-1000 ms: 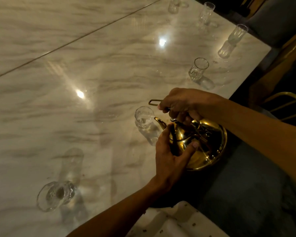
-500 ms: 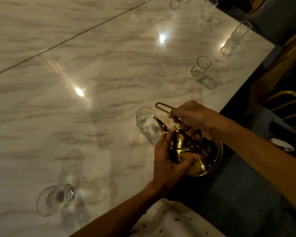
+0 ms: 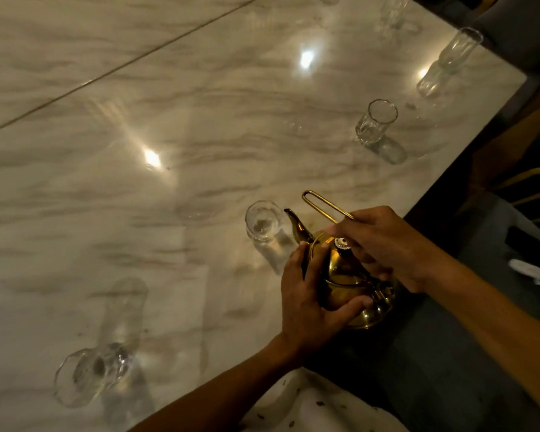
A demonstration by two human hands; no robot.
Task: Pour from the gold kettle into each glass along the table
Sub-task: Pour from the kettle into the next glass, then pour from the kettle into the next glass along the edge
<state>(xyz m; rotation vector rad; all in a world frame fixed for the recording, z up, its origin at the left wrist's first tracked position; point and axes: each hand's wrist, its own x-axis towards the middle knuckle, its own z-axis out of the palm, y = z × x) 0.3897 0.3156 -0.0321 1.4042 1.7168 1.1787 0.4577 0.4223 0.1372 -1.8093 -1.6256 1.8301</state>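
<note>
Fingers, left: my left hand (image 3: 309,294) is wrapped on the kettle (image 3: 353,285) body, thumb across its near side.
Fingers, right: my right hand (image 3: 387,244) is closed around the wire handle (image 3: 325,203), above the lid knob (image 3: 342,243).
Kettle: I see it tilted between both hands at the table (image 3: 169,213) edge.
Spout (image 3: 296,224): just beyond my left fingertips, beside the rim of the nearest glass (image 3: 262,221); I cannot tell whether anything flows.
Other glasses: one (image 3: 375,121) stands farther up the edge beyond my right hand, another (image 3: 91,372) well to the left of my left hand.
</note>
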